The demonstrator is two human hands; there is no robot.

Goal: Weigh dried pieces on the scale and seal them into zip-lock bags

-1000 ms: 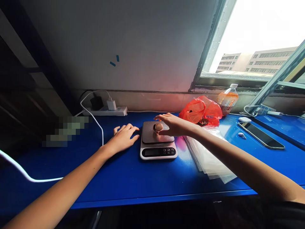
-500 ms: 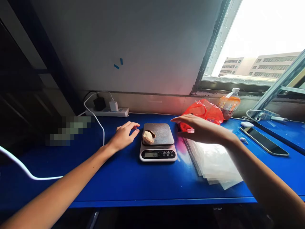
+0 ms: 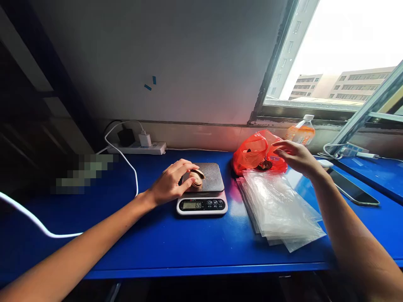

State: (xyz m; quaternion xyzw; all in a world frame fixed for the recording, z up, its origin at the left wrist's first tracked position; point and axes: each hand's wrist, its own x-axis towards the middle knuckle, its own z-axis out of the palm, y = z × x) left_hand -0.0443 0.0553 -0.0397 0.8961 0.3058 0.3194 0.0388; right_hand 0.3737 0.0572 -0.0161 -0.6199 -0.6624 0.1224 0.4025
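A digital kitchen scale (image 3: pixel 201 206) stands on the blue table, its display reading about 6.5. On its metal plate, towards the left, lies a curled beige and brown piece (image 3: pixel 197 179) that looks like a dried mushroom. The thumb and fingers of my left hand (image 3: pixel 172 181) close around this piece from the left, partly covering it. My right hand (image 3: pixel 296 156) hovers with loosely spread fingers at the right side of a red plastic bag (image 3: pixel 250 153), holding nothing. Dark brown pieces show in the bag's mouth. A stack of clear plastic bags (image 3: pixel 277 209) lies in front of it.
A drink bottle (image 3: pixel 302 131) stands behind my right hand. Farther right lie a phone (image 3: pixel 352 186) and a white earphone case (image 3: pixel 325 162). A power strip (image 3: pixel 154 148) with chargers sits against the wall, and a white cable (image 3: pixel 130 162) runs down from it.
My left hand has moved right onto the piece on the scale. My right hand has shifted right to the red bag's far side. The display has gone from 0.0 to about 6.5.
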